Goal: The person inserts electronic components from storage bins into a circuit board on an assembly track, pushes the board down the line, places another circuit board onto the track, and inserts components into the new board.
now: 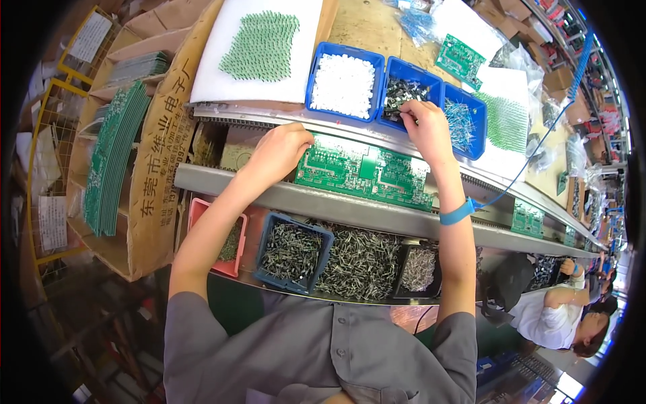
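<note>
A green circuit board lies in the metal conveyor track in front of me. My left hand is at its upper left corner, fingers curled closed; anything inside them is hidden. My right hand reaches into the middle blue bin, its fingertips pinched together over small black parts. What that pinch holds is too small to make out. A blue wrist strap with a coiled cord circles my right wrist. White parts fill the blue bin to the left, and blue leaded parts fill the bin to the right.
Nearer me sit a red bin, a dark blue bin, loose leaded parts and a black tray. A cardboard box holds stacked boards at left. Foam sheets lie behind. Another person works at far right.
</note>
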Tool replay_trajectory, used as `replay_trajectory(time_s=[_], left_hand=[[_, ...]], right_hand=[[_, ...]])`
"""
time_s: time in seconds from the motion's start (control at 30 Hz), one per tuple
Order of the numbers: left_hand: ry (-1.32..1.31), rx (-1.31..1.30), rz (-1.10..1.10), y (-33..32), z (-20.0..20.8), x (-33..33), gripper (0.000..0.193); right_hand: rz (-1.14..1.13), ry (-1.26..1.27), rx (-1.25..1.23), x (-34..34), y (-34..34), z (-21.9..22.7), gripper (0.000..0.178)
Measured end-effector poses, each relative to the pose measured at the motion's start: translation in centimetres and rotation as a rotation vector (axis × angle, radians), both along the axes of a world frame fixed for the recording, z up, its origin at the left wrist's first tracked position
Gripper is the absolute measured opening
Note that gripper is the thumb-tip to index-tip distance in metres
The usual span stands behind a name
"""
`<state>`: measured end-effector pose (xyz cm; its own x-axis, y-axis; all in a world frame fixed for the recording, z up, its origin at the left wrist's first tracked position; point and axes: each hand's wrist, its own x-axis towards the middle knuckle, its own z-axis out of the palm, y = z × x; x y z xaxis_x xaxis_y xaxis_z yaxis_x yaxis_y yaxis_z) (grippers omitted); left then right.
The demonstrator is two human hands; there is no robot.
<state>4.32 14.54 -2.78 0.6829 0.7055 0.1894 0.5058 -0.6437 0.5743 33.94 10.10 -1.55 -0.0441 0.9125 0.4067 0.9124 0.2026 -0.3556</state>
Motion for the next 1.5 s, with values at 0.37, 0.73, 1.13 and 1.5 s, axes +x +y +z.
replay_trajectory(time_s=[0.37,0.73,1.13,1.5], left_hand=[[0.008,0.022,-0.031,-0.2,-0.3,0.2,0.011],[0.033,0.065,-0.026,-0.3,-0.6,0.1,0.01],[0.101,0.158,-0.023,-1.1,1.1,1.0,0.016],[0.016,0.611,-0.145,2.2,2.8,14.7,0.011]], right_hand=[[-0.039,0.13,0.06,0.2,-0.9,0.4,0.006],[-0.082,0.161,0.031,0.6,-2.0,1.6,0.008],[-0.094,0.49,-0.158,0.7,-5.9,2.2,0.017],[-0.069,0.514,-0.299,0.8,-9.1,1.1,0.011]])
